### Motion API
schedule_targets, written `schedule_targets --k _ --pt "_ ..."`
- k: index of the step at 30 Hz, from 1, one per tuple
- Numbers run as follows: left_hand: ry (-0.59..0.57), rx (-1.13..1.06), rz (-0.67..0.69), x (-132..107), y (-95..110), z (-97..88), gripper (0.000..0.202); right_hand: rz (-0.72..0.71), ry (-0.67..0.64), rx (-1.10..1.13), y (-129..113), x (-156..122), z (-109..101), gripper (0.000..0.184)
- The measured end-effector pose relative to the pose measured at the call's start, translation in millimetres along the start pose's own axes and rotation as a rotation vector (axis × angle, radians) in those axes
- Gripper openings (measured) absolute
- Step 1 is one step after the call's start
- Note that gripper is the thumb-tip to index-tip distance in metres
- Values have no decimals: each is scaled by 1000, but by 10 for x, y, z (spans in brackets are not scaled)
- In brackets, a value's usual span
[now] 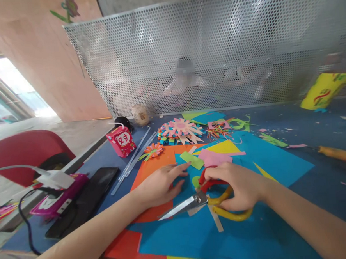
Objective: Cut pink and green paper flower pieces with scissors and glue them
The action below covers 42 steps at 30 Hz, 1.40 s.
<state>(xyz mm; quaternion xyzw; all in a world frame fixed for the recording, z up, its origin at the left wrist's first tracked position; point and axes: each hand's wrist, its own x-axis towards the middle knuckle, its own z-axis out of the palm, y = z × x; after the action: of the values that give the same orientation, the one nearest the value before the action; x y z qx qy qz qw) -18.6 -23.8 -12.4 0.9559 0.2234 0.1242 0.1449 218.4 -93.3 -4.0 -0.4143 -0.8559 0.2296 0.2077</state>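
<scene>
My right hand [237, 182] is wrapped round the handles of a pair of scissors [182, 207], one handle red and the other yellow; the blades look closed and point left. My left hand [161, 185] lies over orange paper [147, 166] with its fingers apart, the fingertips close to a light green paper piece [194, 159]. Under the scissors spread blue paper sheets [180, 242]. A pink paper piece [214, 157], a yellow piece [227, 146] and pale strips [216, 218] lie around the hands.
Behind are layered paper flowers [180, 131] and a perforated metal screen [214, 45], with a person beyond it. At left stand a red drink carton [121, 141], clear sticks [134, 163], a black phone [86, 201] and a purple power strip [60, 199]. A glue gun [341, 155] lies right.
</scene>
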Motion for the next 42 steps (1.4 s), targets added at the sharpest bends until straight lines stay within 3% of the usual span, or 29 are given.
schedule_targets --k 4,9,15,18,21,26,30,34,39,42 --pt "85 -49 -84 -119 -64 -139 48 -31 24 -2 1 -6 0 29" --pt "-11 -18 -241 -111 -124 -131 69 -11 25 1 -3 -21 -2 32" --pt "49 -156 -205 -43 -89 65 47 -35 23 14 -3 -23 -7 32" --pt "120 -168 -186 -36 -55 31 45 -20 22 2 -12 -26 -8 32" --pt "184 -1 -265 -40 -31 -83 51 -11 18 6 -17 -19 -10 33" --pt "-124 439 -277 -37 -17 -174 49 -58 24 -2 -19 -3 -18 33" --pt "-238 437 -135 6 -6 -101 42 -58 40 -9 -15 -17 -5 34" --pt "-219 373 -33 55 0 -41 35 -59 48 -31 -13 -17 8 34" --pt "-63 314 -99 57 -24 -77 40 -22 4 -17 -36 -10 -7 31" --pt "-77 381 -125 66 -8 -104 48 -6 -17 -25 -41 -11 -16 29"
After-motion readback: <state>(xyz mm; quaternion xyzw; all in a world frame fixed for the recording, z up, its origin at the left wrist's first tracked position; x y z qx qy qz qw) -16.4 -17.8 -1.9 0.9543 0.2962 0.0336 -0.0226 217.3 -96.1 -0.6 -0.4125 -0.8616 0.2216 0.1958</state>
